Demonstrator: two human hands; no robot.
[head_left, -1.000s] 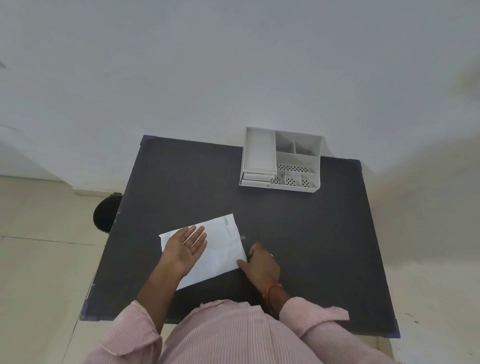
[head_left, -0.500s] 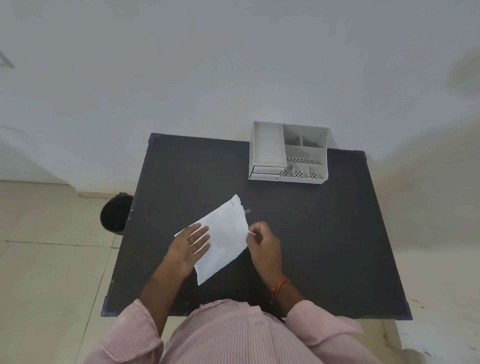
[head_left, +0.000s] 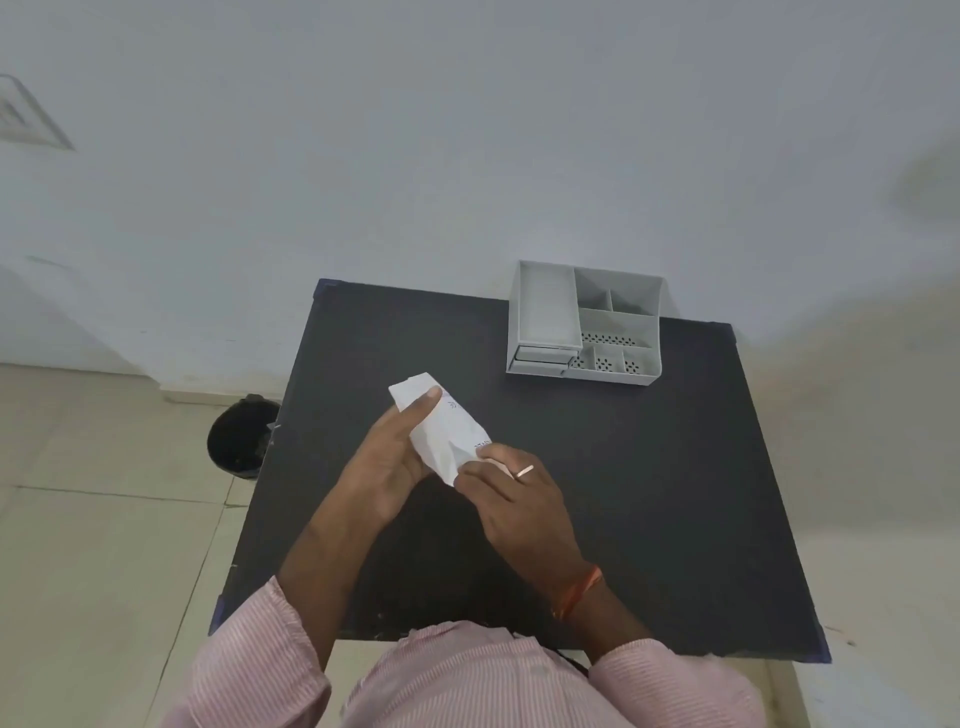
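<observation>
A white envelope (head_left: 451, 431) with faint print is lifted off the black table (head_left: 649, 493), tilted with its far end pointing away. My left hand (head_left: 387, 457) holds it from the left side, thumb on its top face near the far end, fingers hidden underneath. My right hand (head_left: 511, 493) pinches the envelope's near right corner; a ring shows on one finger.
A grey desk organiser (head_left: 584, 325) with several compartments and a small drawer stands at the table's far edge, right of centre. A black bin (head_left: 240, 435) sits on the tiled floor left of the table. A plain wall rises behind.
The envelope lay flat under my left palm; both hands have since lifted it off the table and turned it, my right hand taking its near corner.
</observation>
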